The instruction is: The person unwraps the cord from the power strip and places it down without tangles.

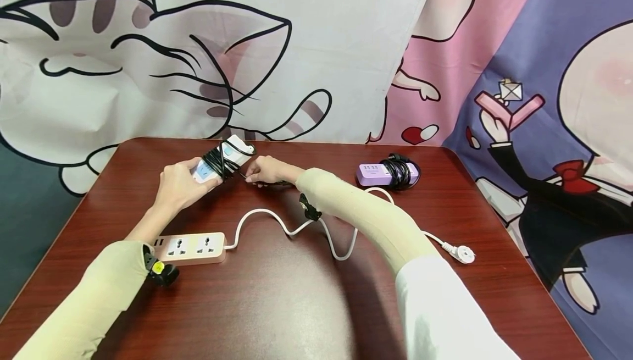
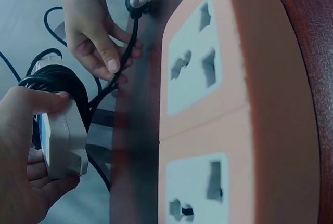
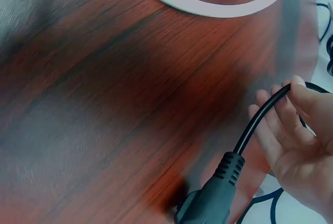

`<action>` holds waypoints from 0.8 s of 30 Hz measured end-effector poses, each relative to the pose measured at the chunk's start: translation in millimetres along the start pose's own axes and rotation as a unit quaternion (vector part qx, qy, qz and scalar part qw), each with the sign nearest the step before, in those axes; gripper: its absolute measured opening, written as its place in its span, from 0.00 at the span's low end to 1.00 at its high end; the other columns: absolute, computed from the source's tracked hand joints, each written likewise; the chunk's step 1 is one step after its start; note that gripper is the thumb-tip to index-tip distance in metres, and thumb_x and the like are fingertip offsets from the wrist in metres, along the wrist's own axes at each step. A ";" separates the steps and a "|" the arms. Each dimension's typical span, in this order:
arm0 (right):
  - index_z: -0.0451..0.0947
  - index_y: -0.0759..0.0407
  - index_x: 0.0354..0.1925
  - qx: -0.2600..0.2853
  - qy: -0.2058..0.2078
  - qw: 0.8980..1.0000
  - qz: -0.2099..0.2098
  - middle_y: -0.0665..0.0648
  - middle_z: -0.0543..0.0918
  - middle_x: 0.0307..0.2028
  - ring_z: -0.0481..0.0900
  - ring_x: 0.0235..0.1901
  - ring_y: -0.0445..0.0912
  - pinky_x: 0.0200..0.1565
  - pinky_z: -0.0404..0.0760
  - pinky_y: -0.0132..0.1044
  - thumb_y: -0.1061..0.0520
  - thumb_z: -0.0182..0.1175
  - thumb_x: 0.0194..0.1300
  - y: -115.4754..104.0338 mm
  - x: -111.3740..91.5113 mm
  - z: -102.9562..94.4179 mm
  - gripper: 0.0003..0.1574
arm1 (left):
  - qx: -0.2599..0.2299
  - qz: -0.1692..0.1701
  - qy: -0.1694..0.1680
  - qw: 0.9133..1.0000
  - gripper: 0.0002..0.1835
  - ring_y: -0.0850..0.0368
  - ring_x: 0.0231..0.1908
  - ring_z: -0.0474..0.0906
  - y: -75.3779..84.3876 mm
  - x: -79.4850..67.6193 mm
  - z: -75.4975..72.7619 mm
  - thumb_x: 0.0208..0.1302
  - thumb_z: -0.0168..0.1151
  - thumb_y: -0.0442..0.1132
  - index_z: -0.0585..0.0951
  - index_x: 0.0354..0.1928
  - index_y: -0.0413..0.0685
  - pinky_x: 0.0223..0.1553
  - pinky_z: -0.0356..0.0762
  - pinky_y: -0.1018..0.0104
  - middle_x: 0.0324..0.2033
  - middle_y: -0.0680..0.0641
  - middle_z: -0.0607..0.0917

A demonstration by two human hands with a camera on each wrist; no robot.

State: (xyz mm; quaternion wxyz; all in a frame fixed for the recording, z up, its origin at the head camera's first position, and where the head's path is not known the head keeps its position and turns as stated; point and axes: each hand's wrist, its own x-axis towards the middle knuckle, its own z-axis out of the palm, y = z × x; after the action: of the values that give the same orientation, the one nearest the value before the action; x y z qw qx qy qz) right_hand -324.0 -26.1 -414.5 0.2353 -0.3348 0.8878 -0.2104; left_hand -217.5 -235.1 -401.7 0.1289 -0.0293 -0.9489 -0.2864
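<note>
My left hand (image 1: 180, 187) grips a white power strip (image 1: 203, 172) with blue markings, tilted above the far left of the table. A black cord (image 1: 217, 162) is wound in several turns round the strip. To its right, my right hand (image 1: 271, 171) pinches a length of that cord between thumb and fingers. In the right wrist view, the pinched cord (image 3: 258, 120) runs down to a black plug (image 3: 210, 198), which hangs free of the fingers. In the left wrist view, the thumb of my left hand (image 2: 21, 146) presses on the windings.
A cream power strip (image 1: 212, 256) lies at the left, its white cord (image 1: 269, 211) curving under my right arm to a white plug (image 1: 464, 254). A purple power strip (image 1: 368, 175) wrapped in black cord lies at the back right. Behind the table hangs a cartoon-printed cloth (image 1: 336, 46).
</note>
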 end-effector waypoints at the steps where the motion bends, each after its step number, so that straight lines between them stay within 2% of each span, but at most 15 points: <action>1: 0.82 0.62 0.46 0.017 0.004 1.000 0.005 0.59 0.87 0.38 0.85 0.34 0.46 0.35 0.77 0.26 0.55 0.58 0.68 0.3 -0.8 -0.6 0.14 | 0.000 0.000 0.001 1.000 0.37 0.38 0.37 0.75 0.0 0.2 -0.3 0.52 0.69 0.52 0.75 0.58 0.33 0.37 0.68 0.47 0.39 0.30 0.83; 5: 0.83 0.66 0.45 0.084 0.018 0.996 0.018 0.62 0.87 0.39 0.86 0.34 0.48 0.34 0.79 0.29 0.60 0.58 0.67 0.5 -3.7 -2.5 0.12 | -0.001 0.003 0.001 1.000 0.37 0.38 0.37 0.76 -0.5 0.5 -1.5 0.51 0.69 0.53 0.75 0.58 0.32 0.37 0.68 0.48 0.39 0.30 0.84; 8: 0.80 0.70 0.48 0.158 0.015 0.987 0.025 0.65 0.87 0.40 0.85 0.33 0.48 0.35 0.80 0.31 0.65 0.57 0.66 -0.1 -4.7 -2.3 0.14 | -0.003 0.005 -0.007 1.000 0.38 0.38 0.38 0.76 -0.9 0.2 -1.7 0.52 0.69 0.53 0.75 0.59 0.32 0.38 0.69 0.47 0.40 0.29 0.83; 12: 0.75 0.72 0.54 0.274 0.004 0.961 0.046 0.62 0.84 0.34 0.80 0.27 0.45 0.33 0.78 0.33 0.65 0.54 0.68 0.0 -3.8 -1.0 0.18 | -0.004 0.005 -0.013 1.000 0.37 0.38 0.38 0.76 -1.6 -0.9 -1.7 0.53 0.68 0.53 0.74 0.59 0.32 0.38 0.69 0.48 0.41 0.29 0.83; 15: 0.75 0.71 0.55 0.329 0.005 0.942 0.065 0.60 0.82 0.32 0.77 0.25 0.42 0.32 0.76 0.32 0.63 0.54 0.69 1.4 -1.9 -0.5 0.19 | -0.007 0.003 -0.014 1.000 0.37 0.38 0.39 0.76 -1.5 -1.1 -1.8 0.53 0.68 0.53 0.74 0.59 0.32 0.37 0.69 0.50 0.42 0.29 0.83; 18: 0.75 0.73 0.55 0.349 0.007 0.934 0.073 0.65 0.85 0.40 0.78 0.26 0.40 0.34 0.77 0.30 0.65 0.53 0.69 2.3 0.0 -0.7 0.19 | -0.009 0.003 -0.014 1.000 0.38 0.38 0.38 0.76 -1.0 -0.8 -2.1 0.53 0.68 0.53 0.74 0.59 0.32 0.36 0.68 0.53 0.42 0.29 0.83; 21: 0.73 0.74 0.57 0.348 0.009 0.935 0.075 0.71 0.81 0.50 0.80 0.26 0.39 0.38 0.80 0.32 0.67 0.52 0.69 2.1 1.4 -2.1 0.20 | -0.009 0.007 -0.012 1.000 0.38 0.39 0.37 0.75 -0.7 -0.3 -2.5 0.52 0.69 0.54 0.75 0.59 0.33 0.35 0.67 0.54 0.41 0.30 0.83; 24: 0.73 0.73 0.57 0.343 0.011 0.936 0.081 0.72 0.79 0.52 0.79 0.25 0.39 0.37 0.80 0.32 0.67 0.52 0.69 2.7 2.9 -3.7 0.20 | -0.007 0.006 -0.013 1.000 0.38 0.38 0.37 0.75 -1.3 -0.5 -3.3 0.52 0.69 0.54 0.75 0.59 0.33 0.35 0.67 0.54 0.40 0.30 0.83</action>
State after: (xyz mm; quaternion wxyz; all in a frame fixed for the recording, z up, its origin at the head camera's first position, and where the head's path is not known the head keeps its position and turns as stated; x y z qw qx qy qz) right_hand -329.4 -25.5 -413.8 0.3423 -0.1584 0.7882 -0.4864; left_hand -216.4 -238.0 -399.9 0.1181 -0.0392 -0.9482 -0.2924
